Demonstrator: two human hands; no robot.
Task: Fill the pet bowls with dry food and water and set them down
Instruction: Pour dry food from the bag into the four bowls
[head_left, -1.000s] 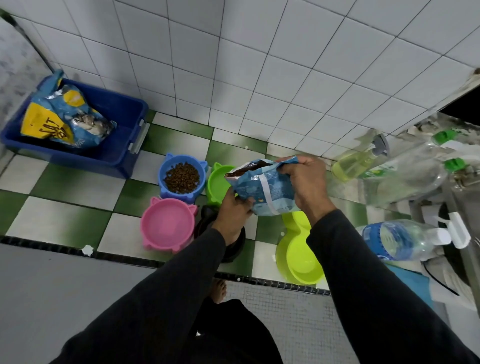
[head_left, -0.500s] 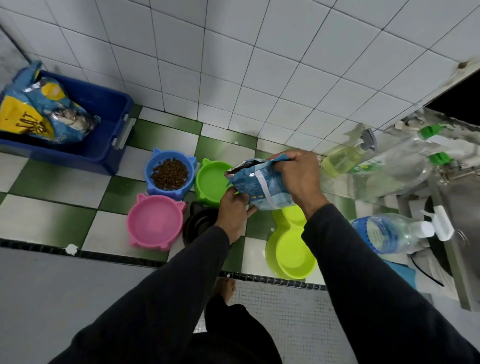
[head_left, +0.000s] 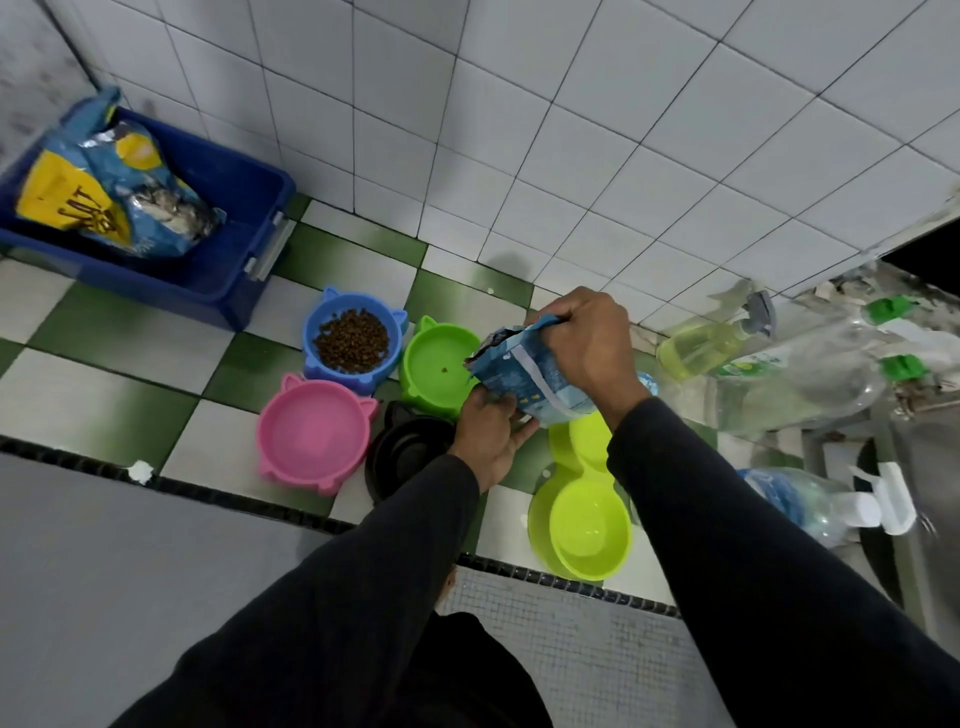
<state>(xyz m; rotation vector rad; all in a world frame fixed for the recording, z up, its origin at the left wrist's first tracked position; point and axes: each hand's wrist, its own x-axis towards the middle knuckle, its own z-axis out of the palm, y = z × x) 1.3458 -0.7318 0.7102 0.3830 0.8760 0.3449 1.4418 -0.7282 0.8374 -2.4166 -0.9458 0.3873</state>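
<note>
A person stands over a green-and-white tiled floor (head_left: 130, 374) and looks down at a cluster of pet bowls beside a white tiled wall. The right hand (head_left: 587, 348) grips the top of a small blue food bag (head_left: 530, 376), fingers curled round the crumpled edge. The left hand (head_left: 491, 434) cups the bag from below, fingers bent against its underside. The bag is tilted, its open mouth over the green bowl (head_left: 439, 364), which has cat ears on its rim.

One piece of dry food lies in the green bowl, so the pour into it appears to be only starting. The blue bowl (head_left: 353, 340) just beside it already holds a heap of brown kibble. The pink bowl (head_left: 314, 436), the black bowl (head_left: 405, 452) and the lime double bowl (head_left: 584, 506) look empty. No bowl shows water.

The next move likely calls for tipping the bag further with the mouth kept over the green bowl, so kibble does not spill onto the floor.

A larger food bag (head_left: 104, 192) lies in a blue bin (head_left: 234, 260) to the left. Plastic bottles (head_left: 810, 384) and a spray bottle (head_left: 706, 345) lie to the right.
</note>
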